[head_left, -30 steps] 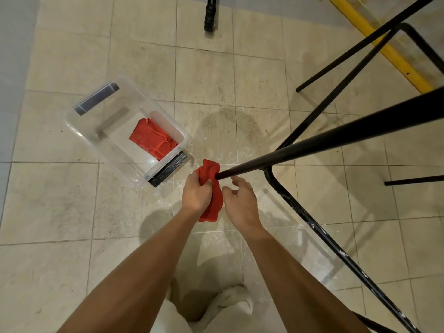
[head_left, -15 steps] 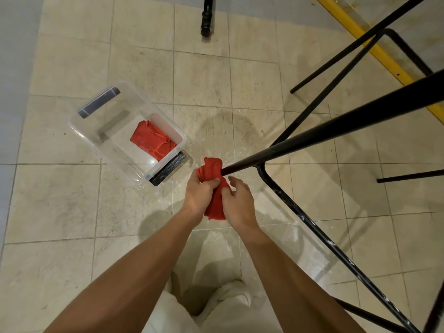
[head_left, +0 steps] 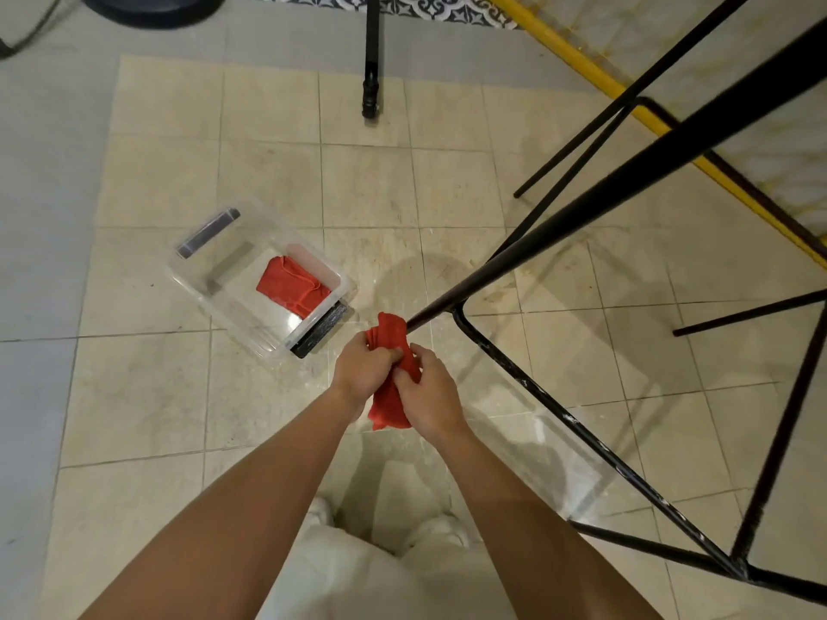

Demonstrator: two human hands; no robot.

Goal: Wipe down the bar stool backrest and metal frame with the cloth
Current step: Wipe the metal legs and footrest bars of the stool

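Beige scuffed tiles (head_left: 367, 185) lie under the black stool frame (head_left: 581, 212).

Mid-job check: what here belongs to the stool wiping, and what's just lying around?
In the job: cloth, gripped by left hand and right hand; stool frame.
Lying about: plastic box, spare cloth inside it, black pole, yellow strip.

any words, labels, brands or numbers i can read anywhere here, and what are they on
No readable text anywhere.
The clear plastic box, the red cloth gripped by the left hand and right hand, the black stool frame and the yellow rail: no print visible.
The patterned strip at the top edge: ornament, not lettering.
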